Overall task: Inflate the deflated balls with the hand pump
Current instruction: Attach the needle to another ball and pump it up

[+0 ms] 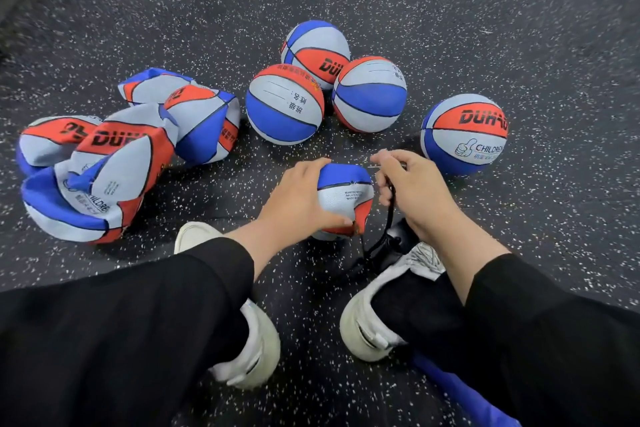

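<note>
Hands work low over a speckled floor (pixel 485 28) as we ready a limp ball (pixel 341 199) for air. Our left hand (pixel 298 199) cups the ball between our shoes, fingers curled over its top and thumb under its side, apparently to keep the valve panel turned toward the needle. Our right hand (pixel 412 189) sits just beside the ball, its grip pinching the hose (pixel 389 218) end, with a thin needle (pixel 375 166) showing past the fingertips and pointing at the ball; whether the tip is in the valve we cannot tell. The hose runs down to the black pump (pixel 389 246), which seems pinned under our right shoe (pixel 377 308), a hold that would keep the base steady for pumping.

Four round balls (pixel 285 104) lie grouped ahead and to the right, likely finished and set apart. A heap of flat balls (pixel 104 163) waits at the left, within reach. We judge the job roughly half done, with needle seating as the step in hand.
</note>
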Available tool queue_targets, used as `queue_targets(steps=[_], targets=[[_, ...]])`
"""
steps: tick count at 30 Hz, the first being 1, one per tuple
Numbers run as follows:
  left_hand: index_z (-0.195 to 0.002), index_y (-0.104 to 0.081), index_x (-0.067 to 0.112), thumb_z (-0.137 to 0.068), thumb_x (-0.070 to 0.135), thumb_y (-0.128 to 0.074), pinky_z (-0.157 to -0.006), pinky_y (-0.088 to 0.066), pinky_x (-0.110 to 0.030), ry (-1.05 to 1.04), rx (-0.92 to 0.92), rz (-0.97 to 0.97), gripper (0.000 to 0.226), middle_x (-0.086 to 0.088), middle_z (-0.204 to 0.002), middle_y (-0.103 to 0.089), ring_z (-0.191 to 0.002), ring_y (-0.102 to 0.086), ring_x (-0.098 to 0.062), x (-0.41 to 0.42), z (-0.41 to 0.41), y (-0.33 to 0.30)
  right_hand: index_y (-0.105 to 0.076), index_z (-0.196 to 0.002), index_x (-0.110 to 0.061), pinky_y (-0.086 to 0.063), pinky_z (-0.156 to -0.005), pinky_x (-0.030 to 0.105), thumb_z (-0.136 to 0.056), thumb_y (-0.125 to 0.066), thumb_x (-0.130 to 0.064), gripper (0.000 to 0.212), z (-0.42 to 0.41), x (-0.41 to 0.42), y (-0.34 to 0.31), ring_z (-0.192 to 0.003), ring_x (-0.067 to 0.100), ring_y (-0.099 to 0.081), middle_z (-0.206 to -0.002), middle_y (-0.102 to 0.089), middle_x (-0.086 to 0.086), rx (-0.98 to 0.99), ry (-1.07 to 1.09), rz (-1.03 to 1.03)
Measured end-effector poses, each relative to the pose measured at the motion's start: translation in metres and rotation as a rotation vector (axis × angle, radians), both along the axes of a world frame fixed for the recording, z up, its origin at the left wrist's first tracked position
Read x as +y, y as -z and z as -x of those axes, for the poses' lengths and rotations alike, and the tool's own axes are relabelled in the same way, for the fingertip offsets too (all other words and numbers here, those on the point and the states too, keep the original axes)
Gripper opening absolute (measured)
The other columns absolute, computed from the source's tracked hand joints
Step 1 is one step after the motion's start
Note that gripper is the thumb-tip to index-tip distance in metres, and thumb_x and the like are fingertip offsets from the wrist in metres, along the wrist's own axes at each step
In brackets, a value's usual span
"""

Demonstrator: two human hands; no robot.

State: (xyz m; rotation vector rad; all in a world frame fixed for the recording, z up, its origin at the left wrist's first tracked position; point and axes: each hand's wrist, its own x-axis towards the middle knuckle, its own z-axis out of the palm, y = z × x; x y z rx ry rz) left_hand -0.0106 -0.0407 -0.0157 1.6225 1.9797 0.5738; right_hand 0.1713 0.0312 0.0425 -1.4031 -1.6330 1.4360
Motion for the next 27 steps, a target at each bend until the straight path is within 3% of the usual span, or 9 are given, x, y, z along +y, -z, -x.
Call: queue_targets(steps=[2,6,13,19,27], targets=[[-0.155,-0.030,0.024,-0.060,0.062,-0.089,-0.116,-0.033,-0.040,0.002,0.003,-0.005,0.119,0.002,-0.150,-0.037,-0.137,-0.034,-0.021,0.000,-0.002,0.001,-0.059,-0.103,-0.012,-0.042,-0.059,0.038,-0.105,-0.045,-0.037,0.029,0.004,0.000,0.001,-0.054,0.020,-0.045,-0.065,-0.056,0.002,-0.050,-0.051,-0.001],[-0.155,-0.030,0.025,-0.058,0.063,-0.089,-0.115,-0.036,-0.044,0.006,0.032,-0.007,0.119,0.003,-0.149,-0.038,-0.138,-0.034,-0.021,-0.001,-0.006,0.002,-0.055,-0.095,-0.017,-0.046,-0.063,0.038,-0.104,-0.042,-0.042,0.029,0.012,0.003,0.004,-0.049,0.013,-0.048,-0.061,-0.059,-0.007,-0.236,-0.157,-0.091],[-0.155,-0.030,0.025,-0.062,0.059,-0.089,-0.117,-0.034,-0.044,-0.027,-0.015,-0.014,0.116,0.002,-0.151,-0.037,-0.140,-0.033,-0.022,-0.003,-0.003,0.002,-0.052,-0.095,-0.016,-0.046,-0.069,0.036,-0.104,-0.041,-0.042,0.030,0.015,0.004,0.004,-0.068,0.022,-0.055,-0.082,-0.066,0.005,-0.429,-0.188,-0.150],[-0.156,-0.029,0.025,-0.063,0.060,-0.089,-0.117,-0.032,-0.040,-0.022,-0.024,-0.018,0.116,0.004,-0.152,-0.035,-0.140,-0.031,-0.019,-0.004,-0.001,0.002,-0.050,-0.091,-0.019,-0.040,-0.066,0.034,-0.104,-0.040,-0.043,0.029,0.017,0.004,0.006,-0.069,0.020,-0.054,-0.082,-0.065,0.004,-0.461,-0.206,-0.171],[-0.155,-0.030,0.026,-0.063,0.062,-0.088,-0.116,-0.034,-0.043,-0.018,-0.005,-0.018,0.116,0.004,-0.150,-0.037,-0.139,-0.033,-0.020,-0.005,-0.002,0.002,-0.050,-0.091,-0.020,-0.048,-0.072,0.039,-0.104,-0.041,-0.044,0.029,0.019,0.003,0.006,-0.070,0.021,-0.055,-0.085,-0.066,0.005,-0.446,-0.199,-0.151]])
